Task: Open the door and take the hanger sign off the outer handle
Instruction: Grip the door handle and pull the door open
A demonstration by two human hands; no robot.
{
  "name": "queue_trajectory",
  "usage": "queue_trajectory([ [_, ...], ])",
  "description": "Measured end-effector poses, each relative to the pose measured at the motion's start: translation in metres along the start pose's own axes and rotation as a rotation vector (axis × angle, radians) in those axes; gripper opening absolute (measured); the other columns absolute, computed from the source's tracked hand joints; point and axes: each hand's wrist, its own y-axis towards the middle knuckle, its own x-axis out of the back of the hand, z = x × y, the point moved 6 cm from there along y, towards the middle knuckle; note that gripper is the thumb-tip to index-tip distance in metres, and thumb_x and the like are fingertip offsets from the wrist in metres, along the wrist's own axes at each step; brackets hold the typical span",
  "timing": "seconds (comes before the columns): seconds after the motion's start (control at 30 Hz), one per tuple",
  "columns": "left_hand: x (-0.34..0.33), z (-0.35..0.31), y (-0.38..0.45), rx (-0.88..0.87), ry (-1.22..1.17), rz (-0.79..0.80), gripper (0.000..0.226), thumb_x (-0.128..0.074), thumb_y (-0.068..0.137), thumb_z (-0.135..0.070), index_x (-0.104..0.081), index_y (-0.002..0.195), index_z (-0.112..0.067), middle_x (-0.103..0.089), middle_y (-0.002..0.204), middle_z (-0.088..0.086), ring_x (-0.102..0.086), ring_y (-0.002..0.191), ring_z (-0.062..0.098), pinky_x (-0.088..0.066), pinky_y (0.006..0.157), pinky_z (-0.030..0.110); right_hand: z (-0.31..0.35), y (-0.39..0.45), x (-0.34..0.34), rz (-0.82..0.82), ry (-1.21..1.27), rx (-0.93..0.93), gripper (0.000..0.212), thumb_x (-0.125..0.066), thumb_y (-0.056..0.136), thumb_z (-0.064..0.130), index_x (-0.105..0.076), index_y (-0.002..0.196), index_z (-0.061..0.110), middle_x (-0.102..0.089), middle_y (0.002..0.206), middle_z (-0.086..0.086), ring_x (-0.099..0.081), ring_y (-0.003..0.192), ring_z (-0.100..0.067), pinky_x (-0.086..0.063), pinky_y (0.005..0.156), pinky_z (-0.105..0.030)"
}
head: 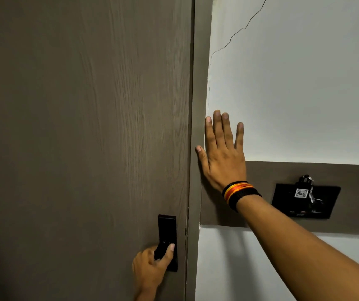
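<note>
Head view: the door [83,127] is flat brown wood grain, its right edge against the frame [199,83]. The left hand [150,270] wraps the black handle [162,249] on its tall plate [167,227]. The right hand [222,153], fingers spread, lies flat across the frame and the white wall [304,83]. No hanger sign shows. A black switch panel [304,200] sits right of the wrist.
</note>
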Motion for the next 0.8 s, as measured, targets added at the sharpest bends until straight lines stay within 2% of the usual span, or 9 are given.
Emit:
queue_trajectory([
  [0.07,0.006,0.003,-0.009,0.038,0.016,0.034,0.053,-0.086,0.075,-0.053,-0.054,0.040,-0.030,-0.052,0.038,-0.004,-0.052,0.042,0.005,-0.049,0.053,0.034,-0.002,-0.002,0.003,0.033,0.038,0.011,0.073,-0.029,0.107,0.050,-0.006,0.166,0.013,-0.003,0.175,-0.013,-0.003,0.162,-0.029,-0.002,0.130,-0.059],
  [0.2,0.026,0.001,-0.026,-0.059,0.032,0.082,0.043,-0.080,0.078,-0.060,-0.056,0.047,-0.042,-0.052,0.042,-0.015,-0.056,0.044,0.001,-0.034,0.045,0.018,0.006,-0.013,0.013,0.094,0.238,-0.050,0.067,-0.033,0.107,0.036,-0.008,0.166,0.014,-0.002,0.175,-0.012,0.000,0.162,-0.029,-0.005,0.130,-0.061],
  [0.33,0.053,0.005,-0.043,-0.123,0.083,0.037,0.057,-0.063,0.068,-0.078,-0.042,0.046,-0.030,-0.044,0.041,-0.011,-0.048,0.042,0.003,-0.033,0.049,0.021,0.028,-0.071,0.027,0.070,0.647,-0.194,0.055,-0.036,0.106,0.027,-0.033,0.160,0.020,-0.014,0.175,-0.003,-0.002,0.163,-0.020,0.005,0.131,-0.052],
  [0.4,0.064,0.006,-0.055,-0.155,0.113,0.034,0.056,-0.061,0.067,-0.078,-0.037,0.047,-0.032,-0.040,0.040,-0.011,-0.044,0.040,0.002,-0.031,0.048,0.024,0.042,-0.121,0.028,0.081,0.837,-0.282,0.049,-0.039,0.106,0.029,-0.039,0.154,0.030,-0.018,0.172,0.014,-0.007,0.161,-0.010,0.003,0.133,-0.043],
  [0.47,0.079,0.005,-0.065,-0.212,0.142,0.019,0.060,-0.063,0.067,-0.076,-0.035,0.048,-0.027,-0.034,0.041,-0.011,-0.036,0.040,0.001,-0.029,0.049,0.025,0.056,-0.176,0.020,0.219,1.021,-0.431,0.043,-0.041,0.107,0.035,-0.039,0.149,0.043,-0.021,0.162,0.035,-0.015,0.156,0.002,-0.014,0.132,-0.039],
  [0.5,0.089,0.005,-0.070,-0.242,0.182,0.011,0.064,-0.065,0.067,-0.075,-0.037,0.048,-0.021,-0.033,0.043,-0.012,-0.035,0.042,0.003,-0.028,0.050,0.026,0.064,-0.202,0.014,0.343,1.095,-0.501,0.039,-0.043,0.107,0.037,-0.040,0.145,0.048,-0.028,0.158,0.034,-0.025,0.151,0.003,-0.025,0.129,-0.039],
  [0.57,0.112,-0.001,-0.079,-0.342,0.321,-0.007,0.071,-0.066,0.068,-0.076,-0.044,0.051,-0.011,-0.039,0.046,-0.006,-0.040,0.044,0.012,-0.031,0.048,0.028,0.080,-0.248,0.002,0.617,1.175,-0.574,0.035,-0.050,0.106,0.035,-0.047,0.139,0.046,-0.047,0.154,0.016,-0.044,0.139,-0.006,-0.039,0.118,-0.033],
  [0.67,0.140,-0.008,-0.097,-0.483,0.483,-0.005,0.072,-0.060,0.072,-0.082,-0.046,0.053,-0.013,-0.049,0.048,0.001,-0.048,0.047,0.019,-0.046,0.055,0.034,0.102,-0.287,-0.002,0.898,1.235,-0.490,0.034,-0.057,0.104,0.025,-0.056,0.137,0.032,-0.062,0.141,0.009,-0.056,0.135,-0.013,-0.044,0.111,-0.026],
  [0.8,0.167,-0.011,-0.121,-0.554,0.575,-0.008,0.066,-0.052,0.077,-0.083,-0.042,0.060,-0.020,-0.040,0.056,-0.008,-0.036,0.054,0.012,-0.043,0.061,0.036,0.133,-0.308,0.008,1.083,1.279,-0.266,0.036,-0.060,0.101,0.020,-0.060,0.134,0.033,-0.064,0.131,0.019,-0.059,0.126,-0.002,-0.050,0.106,-0.022],
])
